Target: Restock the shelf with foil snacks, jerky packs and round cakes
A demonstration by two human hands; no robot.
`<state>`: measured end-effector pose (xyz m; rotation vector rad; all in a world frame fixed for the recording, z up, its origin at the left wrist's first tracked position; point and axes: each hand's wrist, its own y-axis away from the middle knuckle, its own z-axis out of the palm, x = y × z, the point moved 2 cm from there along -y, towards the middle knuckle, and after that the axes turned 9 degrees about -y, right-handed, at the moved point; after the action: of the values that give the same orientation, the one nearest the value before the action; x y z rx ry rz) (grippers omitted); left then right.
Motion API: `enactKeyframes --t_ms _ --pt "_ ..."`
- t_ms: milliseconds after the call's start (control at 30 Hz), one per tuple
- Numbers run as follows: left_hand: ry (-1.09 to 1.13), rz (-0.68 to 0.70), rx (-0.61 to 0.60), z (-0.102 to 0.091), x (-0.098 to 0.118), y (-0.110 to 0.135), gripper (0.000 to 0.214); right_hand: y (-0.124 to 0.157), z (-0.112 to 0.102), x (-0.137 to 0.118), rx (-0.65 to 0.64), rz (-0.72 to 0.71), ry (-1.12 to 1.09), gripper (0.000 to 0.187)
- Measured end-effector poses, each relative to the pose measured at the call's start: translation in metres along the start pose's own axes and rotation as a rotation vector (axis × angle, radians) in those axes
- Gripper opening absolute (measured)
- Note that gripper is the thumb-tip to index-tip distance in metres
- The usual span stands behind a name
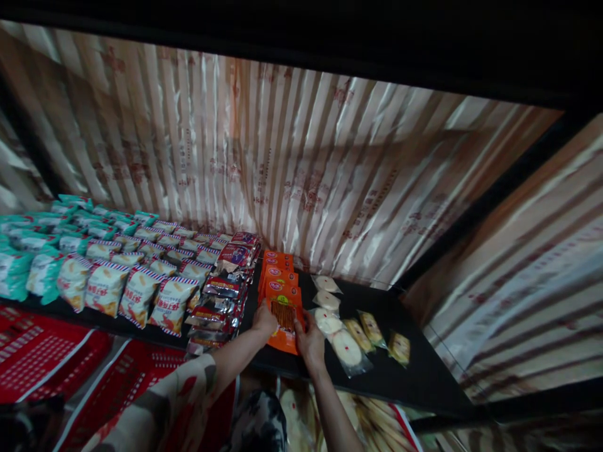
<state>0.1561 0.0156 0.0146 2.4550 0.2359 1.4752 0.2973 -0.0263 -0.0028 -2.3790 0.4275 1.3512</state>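
Note:
An orange snack packet (283,314) with a see-through window lies at the front of a row of like orange packets (277,260) on the black shelf (405,383). My left hand (265,319) grips its left edge, and my right hand (309,339) has its right edge between thumb and fingers. Left of them are stacked dark red packets (226,287). Close to my right hand lie round white pastries (346,346) in clear wrappers.
Small yellow packets (399,347) lie farther right. White snack bags (172,301) and teal bags (42,273) fill the left side. Red baskets (127,383) stand below the shelf edge. Printed sheeting (292,157) hangs behind, with a dark frame post (475,204) at right.

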Motion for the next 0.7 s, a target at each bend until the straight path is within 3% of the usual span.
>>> enactKeyframes --t_ms 300,700 --pt "-0.251 -0.039 0.048 -0.004 0.003 -0.003 0.057 -0.008 0.009 0.000 -0.027 -0.043 0.044 0.048" --pt "-0.470 -0.003 0.112 -0.008 0.007 0.019 0.055 -0.003 0.015 0.000 -0.055 -0.087 0.260 0.048"
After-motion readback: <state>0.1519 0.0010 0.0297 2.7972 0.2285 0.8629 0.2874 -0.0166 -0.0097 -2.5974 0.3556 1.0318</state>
